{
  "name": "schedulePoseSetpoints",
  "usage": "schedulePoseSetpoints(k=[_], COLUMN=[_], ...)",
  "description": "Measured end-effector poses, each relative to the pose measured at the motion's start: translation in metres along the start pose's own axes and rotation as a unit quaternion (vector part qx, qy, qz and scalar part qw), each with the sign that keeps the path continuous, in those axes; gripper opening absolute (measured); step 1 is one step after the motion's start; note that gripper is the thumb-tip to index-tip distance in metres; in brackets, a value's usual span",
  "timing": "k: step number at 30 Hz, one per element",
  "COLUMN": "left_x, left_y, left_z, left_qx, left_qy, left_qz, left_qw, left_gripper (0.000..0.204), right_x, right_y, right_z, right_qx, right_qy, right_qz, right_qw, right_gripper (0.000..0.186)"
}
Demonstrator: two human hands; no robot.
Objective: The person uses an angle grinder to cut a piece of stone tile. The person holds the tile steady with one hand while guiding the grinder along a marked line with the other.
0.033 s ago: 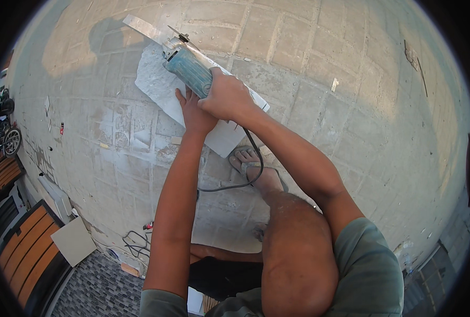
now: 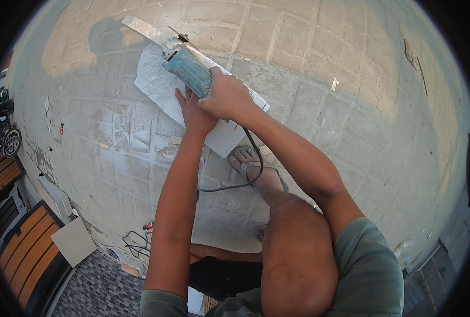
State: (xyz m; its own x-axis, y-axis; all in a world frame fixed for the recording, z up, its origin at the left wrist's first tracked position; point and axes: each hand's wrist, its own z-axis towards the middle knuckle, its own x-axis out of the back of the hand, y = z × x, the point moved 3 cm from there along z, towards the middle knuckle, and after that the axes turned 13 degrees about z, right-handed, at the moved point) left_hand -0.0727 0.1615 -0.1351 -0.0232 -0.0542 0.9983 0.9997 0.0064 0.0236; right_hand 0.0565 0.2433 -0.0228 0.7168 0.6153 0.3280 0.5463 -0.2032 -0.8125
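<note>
The right hand is gripping a grinder. Beside its fingers, the left hand is resting on a slab, visible fingers slightly apart.

R hand gripping blue pwr tool w/ thin disc ahead of grip, L hand on white slab just L of grip, blk cord & sandaled foot behind it

Paving with sunlit patches, orange slatted panel
</note>
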Motion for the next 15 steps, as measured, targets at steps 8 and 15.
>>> schedulePoseSetpoints(k=[8,15], left_x=[0.0053,0.0065], left_y=[0.0016,0.0024], left_z=[-0.0006,0.0013], left_qx=[-0.001,0.004], left_qy=[0.005,-0.002], left_qz=[0.017,0.018], left_qw=[1.0,1.0], left_gripper=[0.058,0.057], right_x=[-0.0057,-0.0073], right_y=[0.0014,0.0047], right_z=[0.0041,0.0101], right_qx=[0.006,0.002], right_qy=[-0.01,-0.003], right_qz=[-0.027,-0.038], right_qw=[1.0,0.999], right_gripper=[0.077,0.077])
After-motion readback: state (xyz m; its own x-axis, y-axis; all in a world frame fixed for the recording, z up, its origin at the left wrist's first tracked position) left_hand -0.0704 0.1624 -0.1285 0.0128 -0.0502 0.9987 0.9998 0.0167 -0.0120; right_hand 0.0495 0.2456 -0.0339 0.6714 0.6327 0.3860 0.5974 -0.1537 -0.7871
